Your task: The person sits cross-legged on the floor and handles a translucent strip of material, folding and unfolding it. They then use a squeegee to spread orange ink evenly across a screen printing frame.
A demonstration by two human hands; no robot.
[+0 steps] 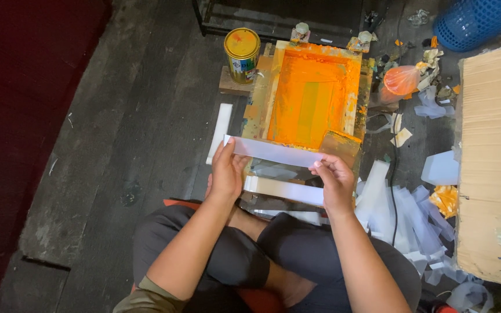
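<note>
The left hand (226, 172) and the right hand (334, 181) hold a long, narrow strip of pale translucent plastic film (273, 152) stretched between them. Each hand is pinched shut on one end of it: the left thumb lies over the strip's left end, and the right fingertips (319, 166) close on its right end. The strip hangs level, slightly tilted down toward the right hand, just above the near edge of a wooden-framed printing screen thick with orange ink (311, 95), which lies flat on the dark plank floor (134, 133) beyond both hands.

Just below the hands, nearer the person's knees, a second white strip (285, 190) lies across the near end of the frame. To the left of the left hand another white strip (220, 130) rests on the floor beside the frame. Farther out past the left hand stands a yellow-lidded paint tin (242, 53). A flat wooden squeegee block smeared with ink (339, 146) sits in the near right corner of the screen, just beyond the right hand. To the right of the right hand is a loose heap of similar pale film strips (413, 214), and past that a sheet of brown corrugated cardboard (494, 162).

Handling a thin strip like this well likely means keeping even tension from both ends so it stays flat, holding it only at the tips so fingers stay clear of wet ink, and keeping it parallel to the frame's near edge.
</note>
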